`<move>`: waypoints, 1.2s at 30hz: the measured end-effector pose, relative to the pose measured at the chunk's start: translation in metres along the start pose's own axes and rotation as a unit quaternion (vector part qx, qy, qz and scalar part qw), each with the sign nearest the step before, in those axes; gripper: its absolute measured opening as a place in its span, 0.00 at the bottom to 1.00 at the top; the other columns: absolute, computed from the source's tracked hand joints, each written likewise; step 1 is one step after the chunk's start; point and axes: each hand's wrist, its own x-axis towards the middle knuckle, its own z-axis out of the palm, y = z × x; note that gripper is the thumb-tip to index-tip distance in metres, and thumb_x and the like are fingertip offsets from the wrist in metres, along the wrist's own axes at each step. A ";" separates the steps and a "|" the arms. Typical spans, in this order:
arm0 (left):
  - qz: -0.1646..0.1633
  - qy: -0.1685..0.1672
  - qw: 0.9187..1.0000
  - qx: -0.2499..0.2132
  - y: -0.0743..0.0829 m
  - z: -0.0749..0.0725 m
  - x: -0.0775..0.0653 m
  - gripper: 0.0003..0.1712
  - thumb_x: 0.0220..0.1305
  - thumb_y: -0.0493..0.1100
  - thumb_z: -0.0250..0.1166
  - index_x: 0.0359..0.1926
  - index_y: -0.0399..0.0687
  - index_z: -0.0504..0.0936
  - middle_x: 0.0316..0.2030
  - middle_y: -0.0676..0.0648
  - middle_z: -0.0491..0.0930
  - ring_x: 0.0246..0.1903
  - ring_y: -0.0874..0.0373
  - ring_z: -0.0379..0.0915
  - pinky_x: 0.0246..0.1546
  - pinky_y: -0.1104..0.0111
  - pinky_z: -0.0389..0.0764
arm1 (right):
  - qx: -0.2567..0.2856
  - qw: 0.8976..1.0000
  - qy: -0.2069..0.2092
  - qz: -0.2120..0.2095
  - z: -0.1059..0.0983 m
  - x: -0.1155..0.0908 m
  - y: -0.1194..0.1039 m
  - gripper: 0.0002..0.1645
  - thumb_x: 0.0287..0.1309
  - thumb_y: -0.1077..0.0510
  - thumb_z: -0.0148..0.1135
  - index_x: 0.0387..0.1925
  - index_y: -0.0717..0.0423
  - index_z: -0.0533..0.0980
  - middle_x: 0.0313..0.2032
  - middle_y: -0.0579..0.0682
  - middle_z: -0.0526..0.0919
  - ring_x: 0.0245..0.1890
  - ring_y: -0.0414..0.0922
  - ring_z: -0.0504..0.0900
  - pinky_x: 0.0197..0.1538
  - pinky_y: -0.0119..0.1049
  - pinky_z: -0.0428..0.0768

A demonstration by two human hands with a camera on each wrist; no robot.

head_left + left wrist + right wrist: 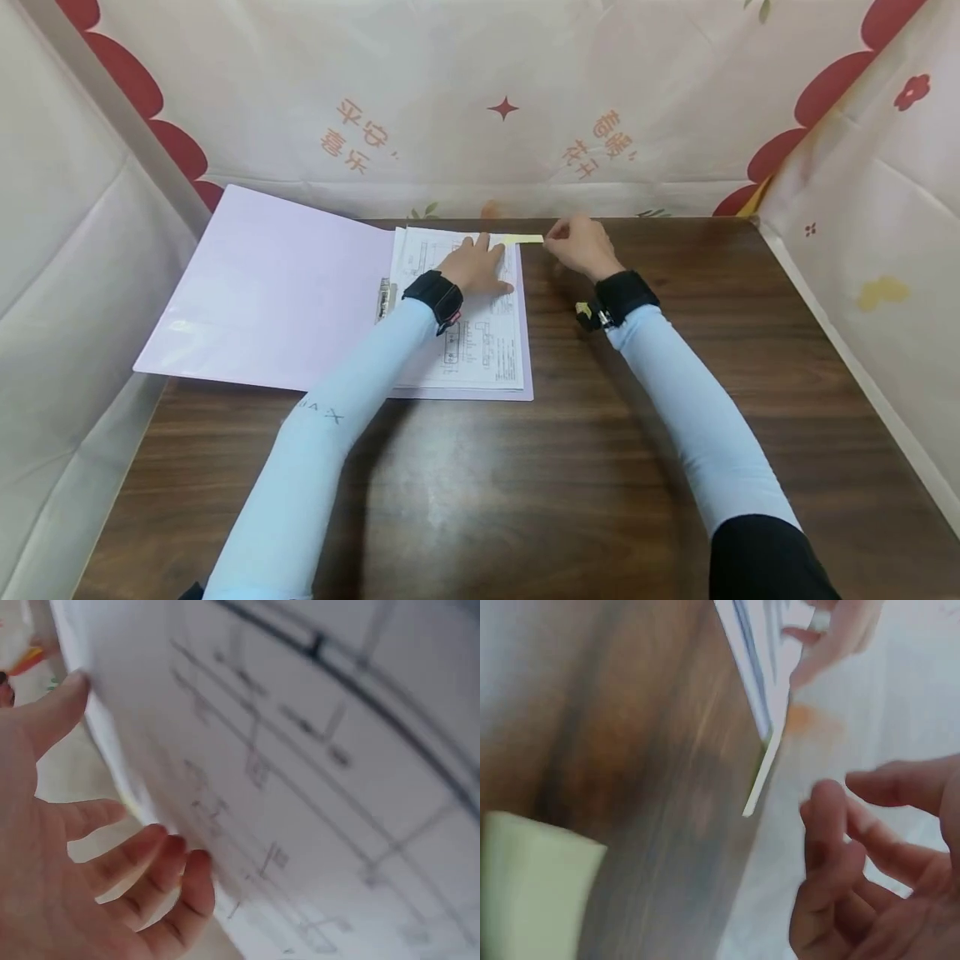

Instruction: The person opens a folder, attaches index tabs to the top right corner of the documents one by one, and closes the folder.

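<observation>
A lilac folder (277, 292) lies open on the table, with a stack of printed sheets (487, 354) clipped on its right side. My left hand (474, 265) rests on the upper part of the sheets with its fingers spread. In the left wrist view its fingertips (196, 862) lie along the paper's edge. A narrow yellow paper strip (525, 239) sticks out to the right from the sheets' top right corner. Just beyond the strip's free end is my right hand (581, 246), its fingers loosely bent. In the right wrist view a gap separates these fingers (829, 825) from the strip (761, 776).
A metal clip (386, 298) sits at the folder's spine. Near my right wrist is a small yellow paper piece (583, 309), large in the right wrist view. Pale printed cloth (465, 50) hangs behind and at both sides of the brown wooden table (480, 500).
</observation>
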 end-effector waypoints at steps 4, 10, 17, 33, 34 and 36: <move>0.029 0.011 0.999 -0.013 -0.002 -0.003 -0.023 0.48 0.69 0.66 0.64 0.80 0.49 0.59 0.74 0.36 0.63 0.72 0.39 0.62 0.70 0.47 0.72 | 0.030 0.997 -0.058 -0.037 0.004 -0.029 0.000 0.17 0.72 0.50 0.60 0.53 0.56 0.81 0.47 0.59 0.86 0.38 0.55 0.87 0.43 0.45 0.83; 0.082 0.040 0.996 0.003 0.003 0.003 -0.078 0.44 0.66 0.67 0.66 0.74 0.51 0.69 0.66 0.41 0.73 0.61 0.45 0.73 0.61 0.52 0.80 | 0.045 0.991 -0.112 -0.065 0.017 -0.066 -0.003 0.16 0.72 0.51 0.61 0.52 0.57 0.82 0.42 0.59 0.86 0.34 0.51 0.88 0.35 0.40 0.83; 0.107 0.039 0.993 0.037 0.014 0.016 -0.143 0.53 0.54 0.75 0.71 0.74 0.57 0.70 0.67 0.46 0.74 0.60 0.48 0.75 0.56 0.53 0.81 | 0.048 0.991 -0.112 -0.061 0.036 -0.083 -0.005 0.20 0.72 0.50 0.61 0.57 0.58 0.80 0.40 0.57 0.86 0.32 0.49 0.86 0.33 0.35 0.80; 0.102 0.032 0.993 0.042 0.009 0.032 -0.161 0.49 0.58 0.69 0.73 0.75 0.55 0.69 0.63 0.44 0.76 0.54 0.47 0.75 0.48 0.55 0.81 | 0.068 0.988 -0.127 -0.059 0.050 -0.091 -0.001 0.21 0.72 0.51 0.60 0.57 0.60 0.82 0.43 0.58 0.86 0.31 0.48 0.84 0.34 0.35 0.81; 0.103 0.032 0.993 0.041 0.009 0.032 -0.161 0.49 0.58 0.69 0.73 0.75 0.55 0.69 0.63 0.44 0.77 0.54 0.47 0.75 0.48 0.55 0.82 | 0.072 0.988 -0.125 -0.060 0.050 -0.091 -0.002 0.21 0.72 0.51 0.60 0.57 0.60 0.81 0.42 0.58 0.86 0.31 0.49 0.84 0.33 0.35 0.81; 0.105 0.032 0.993 0.040 0.009 0.033 -0.161 0.49 0.58 0.69 0.72 0.75 0.55 0.69 0.63 0.44 0.77 0.54 0.47 0.75 0.49 0.55 0.82 | 0.083 0.987 -0.125 -0.065 0.051 -0.093 -0.003 0.21 0.71 0.52 0.61 0.58 0.59 0.80 0.41 0.58 0.86 0.31 0.48 0.84 0.33 0.35 0.83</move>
